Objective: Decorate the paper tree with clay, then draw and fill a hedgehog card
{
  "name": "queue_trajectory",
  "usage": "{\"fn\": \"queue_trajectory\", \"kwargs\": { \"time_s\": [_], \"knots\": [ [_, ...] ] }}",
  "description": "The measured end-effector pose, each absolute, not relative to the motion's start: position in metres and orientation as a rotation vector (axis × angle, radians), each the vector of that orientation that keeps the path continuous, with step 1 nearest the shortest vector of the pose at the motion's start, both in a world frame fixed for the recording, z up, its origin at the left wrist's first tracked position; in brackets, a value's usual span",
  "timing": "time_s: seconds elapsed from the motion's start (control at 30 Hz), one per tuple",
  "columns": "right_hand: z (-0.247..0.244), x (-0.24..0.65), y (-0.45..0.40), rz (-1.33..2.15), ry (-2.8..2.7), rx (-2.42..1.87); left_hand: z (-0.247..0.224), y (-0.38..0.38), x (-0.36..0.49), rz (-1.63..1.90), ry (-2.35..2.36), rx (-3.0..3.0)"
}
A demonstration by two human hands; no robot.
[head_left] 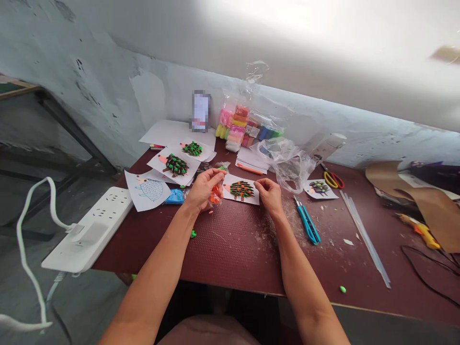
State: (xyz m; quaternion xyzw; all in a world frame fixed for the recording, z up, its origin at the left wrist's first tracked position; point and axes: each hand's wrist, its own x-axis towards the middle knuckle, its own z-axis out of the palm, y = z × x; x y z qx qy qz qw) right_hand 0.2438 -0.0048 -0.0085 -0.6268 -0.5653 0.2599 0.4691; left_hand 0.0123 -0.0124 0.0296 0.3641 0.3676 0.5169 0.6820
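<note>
My left hand [205, 189] is closed, thumb and fingertips pressed together on a small clear bag of orange clay [216, 195]. Just right of it lies a white card with a hedgehog [241, 189], its dark spines dotted with orange bits. At the card's right edge my right hand [270, 194] has its thumb and forefinger pinched; whether they grip the card or a tiny piece is too small to tell. A lump of green clay [193, 233] sits near my left forearm. Some green clay [222, 168] also shows behind my left fingertips.
Hedgehog cards [175, 165] and a blue hedgehog drawing [149, 190] lie left, near a power strip [91, 230]. Clay packs [239, 127] and a phone [200, 111] stand behind. Rightward are a blue cutter [307, 221], scissors [333, 179], glue sticks [365, 239] and a yellow glue gun [424, 235].
</note>
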Motion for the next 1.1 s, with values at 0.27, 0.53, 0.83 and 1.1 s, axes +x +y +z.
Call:
{"fn": "queue_trajectory", "kwargs": {
  "time_s": [0.27, 0.53, 0.83, 1.1],
  "knots": [
    [-0.003, 0.241, 0.005, 0.558, -1.463, -1.546, 0.024, -0.011, 0.012, 1.089, 0.840, 0.850],
    [-0.007, 0.240, 0.006, 0.558, -1.466, -1.591, 0.032, -0.013, 0.012, 1.071, 0.974, 0.825],
    [-0.010, 0.243, 0.002, 0.504, -1.495, -1.606, 0.028, -0.012, 0.013, 1.088, 0.948, 0.859],
    [-0.018, 0.238, 0.004, 0.415, -1.543, -1.649, 0.029, -0.013, 0.013, 1.103, 0.913, 0.845]
  ]
}}
